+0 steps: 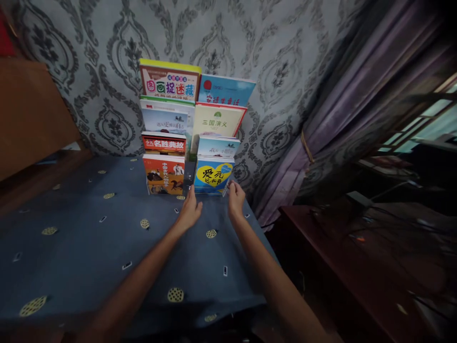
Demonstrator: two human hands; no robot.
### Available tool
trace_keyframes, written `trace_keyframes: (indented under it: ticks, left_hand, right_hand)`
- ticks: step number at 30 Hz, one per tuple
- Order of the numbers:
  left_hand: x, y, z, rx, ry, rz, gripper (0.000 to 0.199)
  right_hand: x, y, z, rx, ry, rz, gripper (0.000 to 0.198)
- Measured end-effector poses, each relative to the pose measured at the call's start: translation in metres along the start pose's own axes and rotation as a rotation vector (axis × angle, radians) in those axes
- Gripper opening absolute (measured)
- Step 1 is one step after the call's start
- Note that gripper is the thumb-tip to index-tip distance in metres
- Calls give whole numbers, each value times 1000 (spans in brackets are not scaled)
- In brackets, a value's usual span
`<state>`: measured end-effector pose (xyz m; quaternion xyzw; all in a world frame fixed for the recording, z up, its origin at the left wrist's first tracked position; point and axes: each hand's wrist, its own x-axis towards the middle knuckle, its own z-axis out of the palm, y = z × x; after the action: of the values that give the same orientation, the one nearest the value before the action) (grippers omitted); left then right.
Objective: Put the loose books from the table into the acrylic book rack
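Your left hand [189, 212] is at the lower left corner of the blue book with a big yellow heart on its cover [214, 174]; I cannot tell whether its fingers grip anything. That book stands in the front row on the right, between your hands. Your right hand [236, 200] is at its lower right corner, fingertips bunched narrowly by a small clear edge [224, 190]; whether they pinch it, I cannot tell. Keep both hands level and press evenly, since a one-sided push could tip the rows behind.

The books stand in what looks like a clear stepped stand [189, 178], four high per column. The left column ends in an orange-red book with horse figures [164, 175]; the right column, in the heart book.
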<state>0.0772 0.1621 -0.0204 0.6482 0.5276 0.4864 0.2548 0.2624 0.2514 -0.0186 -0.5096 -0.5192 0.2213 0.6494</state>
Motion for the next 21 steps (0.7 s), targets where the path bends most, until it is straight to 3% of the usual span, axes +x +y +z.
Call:
trace_keyframes:
  ticks: [9,15,21]
  left_hand:
    - [41,0,-1,-40,99,-38,80]
    - [59,7,6,-60,113,-122,79]
    - [68,11,9,-21,166,-119,74]
  right_hand:
    - [-25,10,15,28,17,30,52]
    - [-20,7,13,-33,18,15,51]
    - [-13,9,15,-90,15,-25,46]
